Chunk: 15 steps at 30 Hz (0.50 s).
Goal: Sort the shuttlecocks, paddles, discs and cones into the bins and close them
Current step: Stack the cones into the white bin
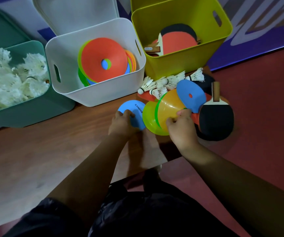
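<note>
While my left hand (pixel 122 124) curls over the near edge of the flat blue disc (pixel 132 115) on the worktop (pixel 52 151), my right hand (pixel 182 127) pinches the rim of the nested cones (pixel 165 110), which are tipped on their side with the stack's axis running roughly from one hand toward the other. The hands are close together, each clamped on its own thing. What the next move turns on, I judge, is the white bin (pixel 72 93). It stands open just beyond my left hand, already holding discs and cones, so the left hand has the shorter way there. Beyond my right hand lie loose shuttlecocks (pixel 161 84), a blue cone (pixel 192 94) and a black paddle (pixel 214 120), its handle pointing away from me. The yellow bin (pixel 180 65) further beyond holds paddles, and the green bin (pixel 35 110), far out past my left hand, holds shuttlecocks. I cannot tell how many cones are nested, and something red under the heap is mostly hidden.
</note>
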Motion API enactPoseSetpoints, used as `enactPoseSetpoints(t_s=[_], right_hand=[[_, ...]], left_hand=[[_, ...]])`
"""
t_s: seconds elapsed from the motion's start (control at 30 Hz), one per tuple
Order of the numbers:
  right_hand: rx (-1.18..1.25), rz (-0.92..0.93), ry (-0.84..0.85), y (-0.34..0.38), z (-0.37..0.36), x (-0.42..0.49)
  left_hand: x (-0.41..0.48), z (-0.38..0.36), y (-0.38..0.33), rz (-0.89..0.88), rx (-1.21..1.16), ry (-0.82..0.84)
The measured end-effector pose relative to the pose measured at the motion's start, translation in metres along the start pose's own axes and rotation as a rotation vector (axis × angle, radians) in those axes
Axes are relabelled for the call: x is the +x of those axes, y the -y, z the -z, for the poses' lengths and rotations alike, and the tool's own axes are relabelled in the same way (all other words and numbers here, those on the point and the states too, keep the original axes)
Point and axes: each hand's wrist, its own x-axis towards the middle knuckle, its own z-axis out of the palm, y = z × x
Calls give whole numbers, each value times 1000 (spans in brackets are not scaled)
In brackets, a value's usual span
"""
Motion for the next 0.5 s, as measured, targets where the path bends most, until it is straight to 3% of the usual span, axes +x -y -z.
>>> enactPoseSetpoints(t_s=[0.33,0.5], right_hand=[[-23,-116,49,-12,7,-4],[-45,-6,11,-9,6,-10]], left_hand=[[-12,-6,14,7,195,57],[-13,-5,13,-231,484,-61]])
